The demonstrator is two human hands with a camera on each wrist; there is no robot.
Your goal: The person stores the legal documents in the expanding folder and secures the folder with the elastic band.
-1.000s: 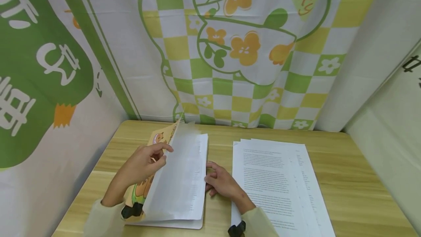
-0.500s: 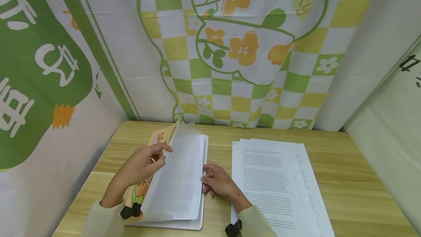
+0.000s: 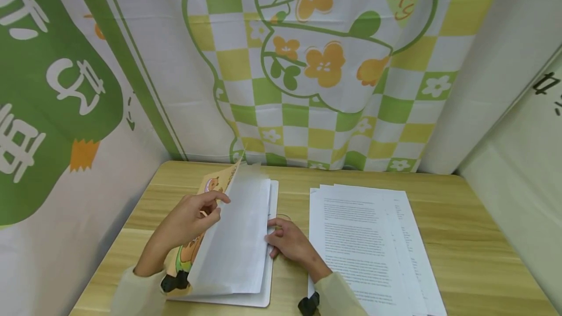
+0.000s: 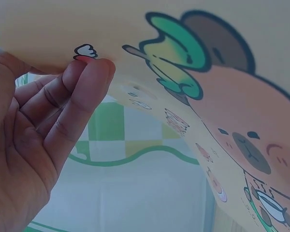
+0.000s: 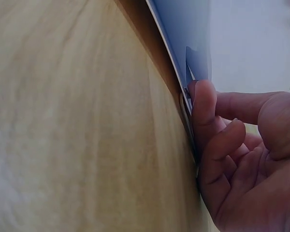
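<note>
A folder with a yellow cartoon cover (image 3: 190,253) lies partly opened on the left of the table. My left hand (image 3: 189,218) pinches the raised cover near its free edge; in the left wrist view the cover (image 4: 261,116) spreads beside the fingers. White sheets and see-through sleeves (image 3: 239,243) rise inside it, over the white back cover (image 3: 266,291). At their right edge my right hand (image 3: 291,244) pinches the sheets between thumb and fingers. The right wrist view has the fingertips of that hand (image 5: 246,154) at the folder's edge, partly hiding what they hold.
A fanned stack of printed papers (image 3: 355,243) lies to the right, its near left part under my right forearm. The wooden table (image 3: 474,257) ends at a patterned curtain (image 3: 307,130) behind. Black bands (image 3: 175,282) circle both wrists.
My right hand has moved slightly left, and the right edge of the sheets has shifted left with it, baring more of the back cover. The left hand has stayed on the cover.
</note>
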